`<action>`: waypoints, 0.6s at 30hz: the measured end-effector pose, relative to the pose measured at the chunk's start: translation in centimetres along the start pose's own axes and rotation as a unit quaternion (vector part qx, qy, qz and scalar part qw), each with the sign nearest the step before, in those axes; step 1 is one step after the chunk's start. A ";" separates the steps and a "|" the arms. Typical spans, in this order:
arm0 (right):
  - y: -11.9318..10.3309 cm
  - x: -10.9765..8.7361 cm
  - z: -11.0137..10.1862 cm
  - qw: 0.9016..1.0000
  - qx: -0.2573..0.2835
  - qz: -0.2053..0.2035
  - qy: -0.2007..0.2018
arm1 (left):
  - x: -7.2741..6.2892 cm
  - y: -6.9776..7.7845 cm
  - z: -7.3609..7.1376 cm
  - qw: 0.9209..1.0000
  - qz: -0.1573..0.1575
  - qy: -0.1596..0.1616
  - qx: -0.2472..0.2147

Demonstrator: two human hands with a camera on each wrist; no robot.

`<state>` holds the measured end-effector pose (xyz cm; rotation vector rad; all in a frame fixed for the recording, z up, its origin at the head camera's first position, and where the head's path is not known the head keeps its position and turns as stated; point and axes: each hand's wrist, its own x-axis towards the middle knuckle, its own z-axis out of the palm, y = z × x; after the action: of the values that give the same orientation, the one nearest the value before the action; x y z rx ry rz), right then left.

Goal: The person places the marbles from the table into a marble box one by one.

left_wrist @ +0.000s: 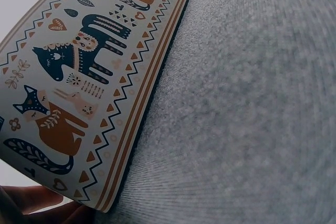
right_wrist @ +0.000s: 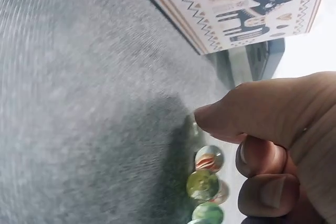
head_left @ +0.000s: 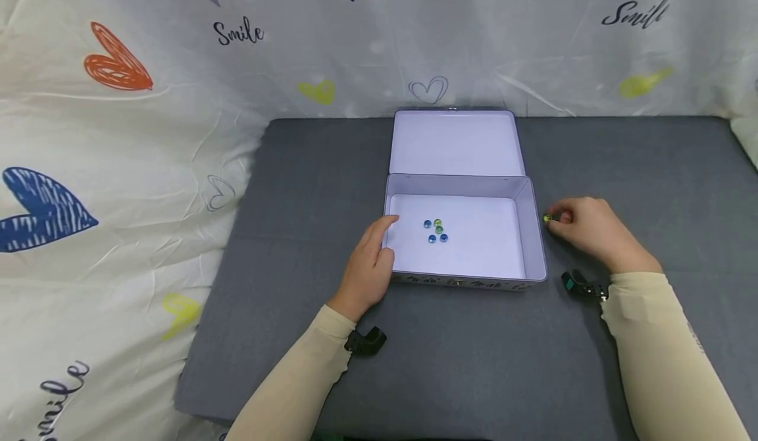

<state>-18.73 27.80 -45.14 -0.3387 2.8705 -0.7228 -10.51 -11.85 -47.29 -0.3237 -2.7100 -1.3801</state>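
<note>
Remotely, I'm resting the left hand (head_left: 368, 266), loosely spread, against the box (head_left: 482, 247) while the right hand (head_left: 595, 230), fingertips nearly together, is pinching a marble (head_left: 546, 218) just right of it, judging a light, centred grip safest against slipping.

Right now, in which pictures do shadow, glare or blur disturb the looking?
Head view: fairly sharp, soft shadow on the table by the right hand; left wrist view: box print clear, left hand dim; right wrist view: white washed out at right, dark shadow beside the marbles.
</note>
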 end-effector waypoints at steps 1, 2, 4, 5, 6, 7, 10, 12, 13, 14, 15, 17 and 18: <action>-0.1 -0.1 0.0 1.000 -0.001 -0.001 0.002 | 0.0 0.0 0.0 1.000 0.000 -0.002 0.000; -0.2 -0.1 -0.1 1.000 -0.003 -0.002 0.007 | 0.0 0.0 0.0 1.000 0.000 -0.003 -0.002; -0.6 -0.2 -0.1 1.000 -0.004 -0.007 0.014 | -0.1 0.0 -0.1 1.000 -0.001 -0.004 -0.003; -0.8 -0.3 -0.2 1.000 -0.004 -0.010 0.020 | -0.1 -0.1 -0.1 1.000 -0.001 -0.003 -0.004; -1.0 -0.3 -0.3 1.000 -0.003 -0.014 0.025 | -0.1 -0.1 -0.2 1.000 -0.002 -0.003 -0.005; -1.3 -0.4 -0.3 0.999 -0.002 -0.018 0.030 | -0.1 -0.2 -0.2 1.000 -0.003 -0.002 -0.004; -2.1 -0.5 -0.8 0.998 -0.003 -0.028 0.049 | -0.1 -0.3 -0.4 1.000 -0.003 -0.002 -0.005; -2.6 -0.6 -1.2 0.998 0.000 -0.027 0.051 | 0.0 -0.3 -0.4 1.000 -0.004 -0.006 -0.005; -2.8 -0.7 -1.4 0.998 0.001 -0.024 0.050 | 0.0 -0.3 -0.3 1.000 -0.005 -0.008 -0.004; -3.1 -0.7 -1.7 0.999 0.002 -0.022 0.047 | 0.0 -0.3 -0.3 1.000 -0.006 -0.010 -0.005; -3.4 -0.8 -2.0 0.999 0.005 -0.019 0.043 | 0.0 -0.3 -0.2 1.000 -0.007 -0.011 -0.006; -3.9 -0.9 -2.5 0.999 0.008 -0.013 0.037 | 0.0 -0.3 -0.1 1.000 -0.009 -0.011 -0.007; -4.2 -0.9 -2.8 0.999 0.008 -0.013 0.038 | 0.0 -0.3 -0.1 1.000 -0.009 -0.011 -0.007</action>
<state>-17.67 25.70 -40.62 -0.3561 2.9348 -0.7781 -10.59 -12.05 -47.45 -0.3189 -2.7272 -1.4096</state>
